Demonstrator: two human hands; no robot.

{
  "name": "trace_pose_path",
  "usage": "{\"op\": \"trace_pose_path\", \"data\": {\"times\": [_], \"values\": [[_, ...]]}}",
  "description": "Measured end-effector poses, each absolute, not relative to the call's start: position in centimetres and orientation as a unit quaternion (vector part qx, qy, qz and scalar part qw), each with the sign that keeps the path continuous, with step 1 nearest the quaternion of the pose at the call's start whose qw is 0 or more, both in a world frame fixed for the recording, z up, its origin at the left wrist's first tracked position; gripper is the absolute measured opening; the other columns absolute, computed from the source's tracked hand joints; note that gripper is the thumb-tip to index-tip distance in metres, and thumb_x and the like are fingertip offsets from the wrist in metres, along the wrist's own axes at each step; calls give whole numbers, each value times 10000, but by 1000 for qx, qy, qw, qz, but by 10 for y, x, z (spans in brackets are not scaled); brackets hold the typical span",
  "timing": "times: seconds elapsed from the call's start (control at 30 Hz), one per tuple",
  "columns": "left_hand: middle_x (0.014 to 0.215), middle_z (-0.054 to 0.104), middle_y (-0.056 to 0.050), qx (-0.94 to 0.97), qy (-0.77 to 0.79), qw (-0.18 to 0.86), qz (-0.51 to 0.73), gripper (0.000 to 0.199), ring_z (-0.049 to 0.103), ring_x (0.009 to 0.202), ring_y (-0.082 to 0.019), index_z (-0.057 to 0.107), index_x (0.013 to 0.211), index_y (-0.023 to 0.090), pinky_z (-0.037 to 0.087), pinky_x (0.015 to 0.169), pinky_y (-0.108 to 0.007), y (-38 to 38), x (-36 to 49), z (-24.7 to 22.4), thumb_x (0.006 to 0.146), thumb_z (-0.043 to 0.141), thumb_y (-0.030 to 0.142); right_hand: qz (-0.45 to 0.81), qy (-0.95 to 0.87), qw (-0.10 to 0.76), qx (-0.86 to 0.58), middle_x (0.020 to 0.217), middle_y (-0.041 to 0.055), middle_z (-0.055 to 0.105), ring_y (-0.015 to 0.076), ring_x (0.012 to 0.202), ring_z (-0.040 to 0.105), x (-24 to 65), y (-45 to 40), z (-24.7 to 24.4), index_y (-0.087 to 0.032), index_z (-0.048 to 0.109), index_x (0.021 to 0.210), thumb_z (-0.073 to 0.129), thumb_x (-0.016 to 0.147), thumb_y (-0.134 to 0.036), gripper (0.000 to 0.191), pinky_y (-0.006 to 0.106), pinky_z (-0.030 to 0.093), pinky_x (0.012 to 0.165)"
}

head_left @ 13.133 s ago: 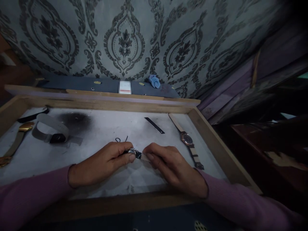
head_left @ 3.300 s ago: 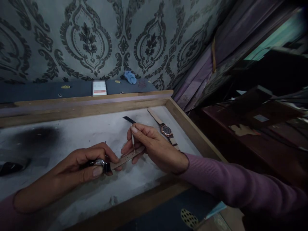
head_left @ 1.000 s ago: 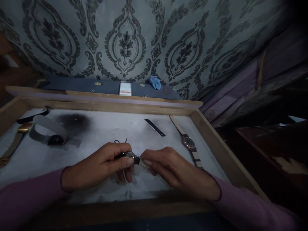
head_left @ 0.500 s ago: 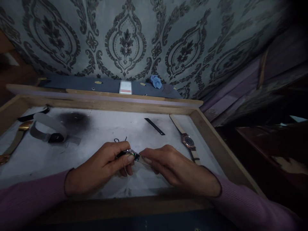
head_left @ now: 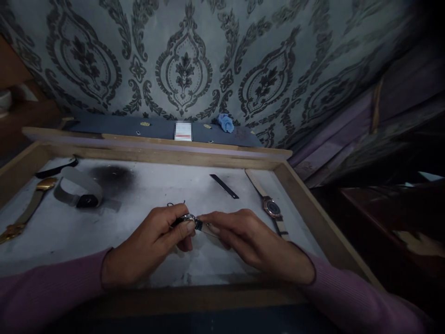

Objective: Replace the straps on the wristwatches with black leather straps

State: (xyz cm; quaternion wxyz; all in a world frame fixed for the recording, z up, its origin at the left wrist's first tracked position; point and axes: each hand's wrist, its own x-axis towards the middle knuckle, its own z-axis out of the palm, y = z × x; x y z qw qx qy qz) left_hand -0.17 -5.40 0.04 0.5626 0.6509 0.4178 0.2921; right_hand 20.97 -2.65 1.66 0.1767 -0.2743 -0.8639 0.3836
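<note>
A person's left hand (head_left: 149, 243) is gripping a wristwatch (head_left: 188, 220) between thumb and curled fingers above a shallow wooden tray (head_left: 309, 199), while the right hand's (head_left: 253, 239) fingers are pinching its pale strap (head_left: 207, 229) just beside the case.

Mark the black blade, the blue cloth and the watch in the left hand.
black blade (head_left: 224, 186): head view, mid-strip
blue cloth (head_left: 226, 123): head view, crumpled middle
watch (head_left: 188, 217): head view, case's upper edge

Left hand (head_left: 156, 243) grips a small wristwatch (head_left: 188, 218).
</note>
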Motion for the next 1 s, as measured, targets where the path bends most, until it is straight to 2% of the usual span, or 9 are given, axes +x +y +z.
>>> {"op": "trace_pose_path", "data": {"times": [0.2, 0.27, 0.4, 0.47, 0.53, 0.63, 0.8, 1.0], "values": [[693, 613, -24, 668, 415, 554, 273, 272, 588, 683, -145, 549, 755, 150, 453, 659, -275, -53, 0, 4, 944, 424, 301, 392, -863, 178, -264, 545, -53, 416, 64, 464, 350, 212, -25, 14, -117, 637, 1163, 400, 979, -234, 323, 179, 312, 472], [698, 617, -25, 681, 412, 548, 258, 271, 592, 687, -147, 547, 758, 152, 449, 662, -275, -51, 0, 4, 946, 413, 295, 388, -865, 172, -268, 563, -38, 471, 68, 476, 369, 212, -25, 15, -114, 647, 1150, 403, 977, -241, 325, 187, 322, 486], [706, 619, -20, 718, 393, 531, 218, 260, 605, 694, -151, 537, 785, 156, 448, 677, -276, -47, -3, 3, 953, 393, 292, 399, -864, 144, -269, 727, 15, 625, 77, 569, 485, 211, -25, 16, -129, 654, 1110, 394, 978, -221, 305, 198, 369, 569], [699, 604, -12, 738, 384, 522, 190, 261, 607, 686, -151, 526, 790, 159, 446, 666, -271, -45, -5, 3, 959, 381, 296, 404, -863, 123, -278, 672, -1, 589, 75, 549, 465, 211, -25, 15, -118, 659, 1033, 398, 974, -212, 284, 199, 355, 559], [681, 584, 1, 751, 379, 514, 167, 266, 604, 665, -146, 513, 779, 164, 442, 643, -262, -45, -6, 4, 962, 376, 301, 414, -858, 104, -285, 576, -38, 476, 68, 500, 399, 210, -25, 12, -101, 649, 938, 402, 970, -214, 274, 198, 318, 518], [630, 560, 21, 744, 381, 527, 152, 265, 595, 614, -133, 499, 769, 170, 442, 611, -244, -44, -8, 5, 962, 381, 307, 450, -840, 97, -287, 558, -61, 364, 61, 485, 341, 208, -25, 10, -98, 620, 877, 387, 977, -235, 288, 191, 290, 492], [620, 562, 18, 666, 395, 604, 189, 265, 590, 592, -132, 517, 797, 164, 467, 585, -241, -43, -8, 2, 953, 407, 348, 460, -821, 133, -311, 577, -51, 400, 68, 494, 369, 207, -26, 9, -112, 593, 891, 355, 990, -300, 319, 189, 296, 478], [637, 584, 17, 583, 396, 664, 251, 260, 566, 599, -110, 523, 798, 160, 469, 594, -224, -46, -4, -5, 948, 441, 356, 447, -823, 171, -305, 584, -38, 442, 69, 498, 413, 209, -26, 11, -108, 598, 901, 359, 991, -286, 311, 182, 329, 486]]}}
